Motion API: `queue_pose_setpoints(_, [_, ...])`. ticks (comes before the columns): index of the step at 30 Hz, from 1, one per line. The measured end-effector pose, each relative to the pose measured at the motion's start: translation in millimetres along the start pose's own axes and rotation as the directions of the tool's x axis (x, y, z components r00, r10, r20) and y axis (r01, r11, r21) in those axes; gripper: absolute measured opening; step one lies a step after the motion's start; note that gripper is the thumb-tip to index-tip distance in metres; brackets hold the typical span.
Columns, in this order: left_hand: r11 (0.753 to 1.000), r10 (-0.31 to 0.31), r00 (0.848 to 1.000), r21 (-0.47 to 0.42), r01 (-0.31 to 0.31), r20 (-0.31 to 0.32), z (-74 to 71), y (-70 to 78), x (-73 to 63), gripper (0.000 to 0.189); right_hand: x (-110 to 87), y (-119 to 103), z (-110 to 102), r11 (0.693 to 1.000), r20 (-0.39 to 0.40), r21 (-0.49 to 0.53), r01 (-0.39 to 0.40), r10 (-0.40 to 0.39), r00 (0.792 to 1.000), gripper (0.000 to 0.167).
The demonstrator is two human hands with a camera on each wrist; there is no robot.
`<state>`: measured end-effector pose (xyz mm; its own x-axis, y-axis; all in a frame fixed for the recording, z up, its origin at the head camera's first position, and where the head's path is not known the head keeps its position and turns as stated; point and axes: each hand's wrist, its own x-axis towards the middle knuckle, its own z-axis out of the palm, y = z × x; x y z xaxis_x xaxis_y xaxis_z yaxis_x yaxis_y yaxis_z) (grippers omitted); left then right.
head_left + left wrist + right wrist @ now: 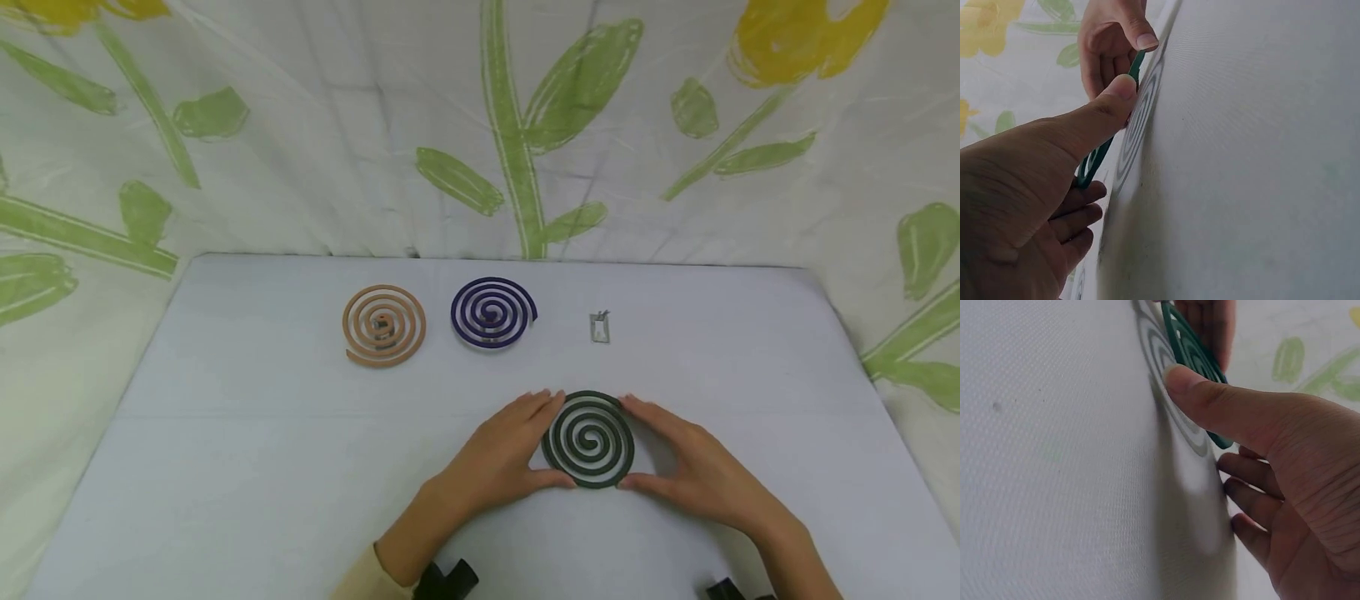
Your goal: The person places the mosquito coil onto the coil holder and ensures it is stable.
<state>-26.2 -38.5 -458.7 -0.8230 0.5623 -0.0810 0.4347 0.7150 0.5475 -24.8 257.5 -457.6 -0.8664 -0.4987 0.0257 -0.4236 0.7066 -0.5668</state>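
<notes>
A dark green mosquito coil (pixel 591 443) is held between both hands, lifted slightly off the table, with its spiral shadow on the white surface below in both wrist views. My left hand (pixel 498 458) pinches its left edge, thumb at the near side and fingers at the far side. On the right edge, my right hand (pixel 697 467) grips in the same way. Beyond them stands a small metal coil stand (pixel 600 327) with nothing on it. An orange mosquito coil (pixel 384 326) and a dark purple one (pixel 491 313) sit to its left, each over a small metal piece.
The white table (pixel 262 467) ends at a back edge against a white curtain (pixel 300 133) painted with green leaves and yellow flowers. This curtain also hangs at both sides. Black straps or mounts show near both wrists.
</notes>
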Motion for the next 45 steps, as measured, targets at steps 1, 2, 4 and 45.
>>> queue_pose_setpoints(1, [1.000, -0.002, 1.000, -0.012, 0.002, 0.002, -0.4, 0.2, 0.0, 0.099, 0.0, 0, 0, 1.000, -0.001, 0.006, 0.002, -0.002, 1.000, 0.098])
queue_pose_setpoints(2, [1.000, -0.002, 1.000, -0.023, 0.002, 0.002, -0.8, 0.5, 0.0, 0.099, 0.1, 1, 0, 1.000, -0.002, 0.013, 0.003, -0.003, 1.000, 0.098])
queue_pose_setpoints(4, [0.999, 0.004, 1.000, -0.040, -0.004, -0.001, -1.5, 0.7, 0.1, 0.099, 0.2, 1, 0, 0.999, -0.006, 0.032, 0.002, -0.002, 1.000, 0.099])
queue_pose_setpoints(45, [0.599, -0.184, 0.980, -0.799, 0.055, -0.070, -9.9, -3.3, 29.5, 0.062, 24.8, -10, -4, 0.987, -0.081, 0.161, -0.024, 0.038, 0.996, 0.100])
